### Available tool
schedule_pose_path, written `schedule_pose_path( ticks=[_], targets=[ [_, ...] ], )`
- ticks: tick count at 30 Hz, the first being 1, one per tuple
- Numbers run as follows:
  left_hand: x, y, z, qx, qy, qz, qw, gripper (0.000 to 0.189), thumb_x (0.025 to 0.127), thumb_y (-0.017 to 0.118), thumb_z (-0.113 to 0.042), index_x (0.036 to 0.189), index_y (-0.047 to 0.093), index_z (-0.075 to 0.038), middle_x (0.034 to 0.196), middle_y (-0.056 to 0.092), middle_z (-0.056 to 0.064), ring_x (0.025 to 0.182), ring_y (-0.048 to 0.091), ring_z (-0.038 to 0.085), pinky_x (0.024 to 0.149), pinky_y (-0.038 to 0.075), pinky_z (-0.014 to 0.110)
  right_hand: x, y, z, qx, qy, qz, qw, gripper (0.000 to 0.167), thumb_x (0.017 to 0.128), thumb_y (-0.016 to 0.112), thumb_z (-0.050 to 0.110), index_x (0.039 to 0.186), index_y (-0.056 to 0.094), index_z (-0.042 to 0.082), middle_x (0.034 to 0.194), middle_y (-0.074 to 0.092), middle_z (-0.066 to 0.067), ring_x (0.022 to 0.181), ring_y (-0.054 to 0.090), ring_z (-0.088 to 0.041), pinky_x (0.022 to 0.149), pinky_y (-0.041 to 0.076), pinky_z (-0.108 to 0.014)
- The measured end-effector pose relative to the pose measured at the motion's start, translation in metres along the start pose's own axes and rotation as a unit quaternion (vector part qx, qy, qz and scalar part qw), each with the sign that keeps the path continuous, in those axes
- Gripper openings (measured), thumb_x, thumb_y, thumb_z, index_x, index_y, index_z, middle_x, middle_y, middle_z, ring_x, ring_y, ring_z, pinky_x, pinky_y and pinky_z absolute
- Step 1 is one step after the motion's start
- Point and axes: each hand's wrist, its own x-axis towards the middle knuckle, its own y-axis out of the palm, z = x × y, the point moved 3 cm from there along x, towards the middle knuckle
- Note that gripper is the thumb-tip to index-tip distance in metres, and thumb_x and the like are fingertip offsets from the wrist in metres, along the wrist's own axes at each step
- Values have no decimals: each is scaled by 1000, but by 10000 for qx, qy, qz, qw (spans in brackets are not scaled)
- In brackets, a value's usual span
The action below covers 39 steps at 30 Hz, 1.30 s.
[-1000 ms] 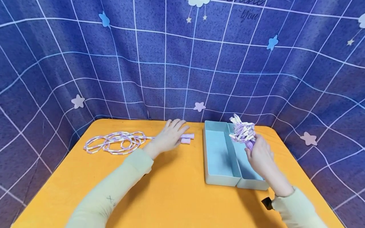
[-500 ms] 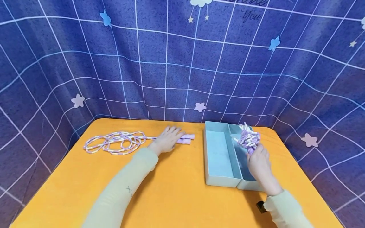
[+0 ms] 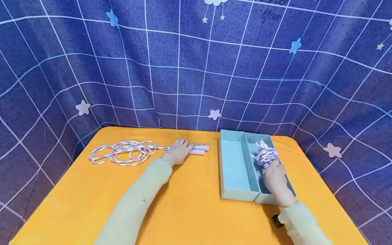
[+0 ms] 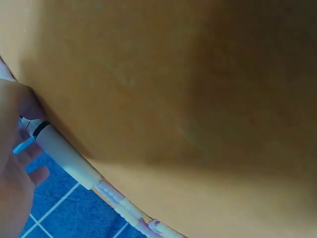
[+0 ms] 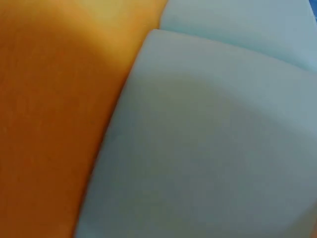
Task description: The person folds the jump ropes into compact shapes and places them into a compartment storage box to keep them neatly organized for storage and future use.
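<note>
A purple-and-white beaded jump rope (image 3: pixel 134 148) lies in loose coils on the left of the table, its two lilac handles (image 3: pixel 199 152) pointing right. My left hand (image 3: pixel 177 152) lies over these handles, and in the left wrist view a pale handle (image 4: pixel 67 156) passes between thumb and fingers. On the other side, my right hand (image 3: pixel 275 177) grips a second jump rope (image 3: pixel 265 154) by its lilac handles. Its beaded cord is bunched at the top, within the outline of the right blue bin (image 3: pixel 271 199). The right wrist view shows only bin wall and table.
A matching blue bin (image 3: pixel 234 166) stands directly left of the right one, long sides together. The orange table (image 3: pixel 196 211) ends at a dark blue curtain (image 3: pixel 159 78) with white grid lines. A small black object (image 3: pixel 277 221) is by the right sleeve.
The right hand has lowered the bunched jump rope toward the right bin. The left hand has moved slightly left along the handles, its fingers drawing in; the coils stay put.
</note>
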Motion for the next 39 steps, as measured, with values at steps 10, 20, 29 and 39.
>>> schedule_pose_path(
  ticks=[10, 20, 29, 39],
  targets=[
    [-1, -4, -2, -80, -281, 307, 9991, 46, 92, 47, -7, 137, 39, 0, 138, 38, 19, 130, 34, 35, 109, 27, 47, 2, 8, 3, -137, 311, 615, 9975, 44, 91, 53, 14, 110, 24, -14, 97, 38, -40, 93, 43, -57, 68, 43, -65],
    [-4, -6, -5, -35, -317, 400, 9987, 38, 98, 37, -5, 135, 41, 1, 139, 42, 20, 131, 37, 36, 106, 31, 51, 0, 0, 2, -732, -82, 495, 9961, 54, 88, 59, 23, 112, 31, -16, 95, 43, -42, 89, 50, -57, 70, 45, -62],
    [-11, -14, -11, -191, -166, -43, 9997, 29, 98, 34, -6, 126, 42, -3, 127, 57, 18, 121, 51, 34, 104, 34, 48, -6, -19, 7, -802, -842, -249, 9929, 53, 83, 63, 17, 110, 36, -20, 90, 47, -40, 80, 52, -55, 65, 45, -62],
    [-15, -27, -20, 333, -121, -1086, 9934, 15, 95, 43, -10, 109, 45, -9, 104, 62, 9, 94, 60, 29, 75, 45, 43, -10, -47, 52, -1083, -1950, -1192, 9675, 54, 79, 68, 20, 111, 44, -16, 83, 51, -32, 76, 53, -45, 69, 43, -53]
  ],
)
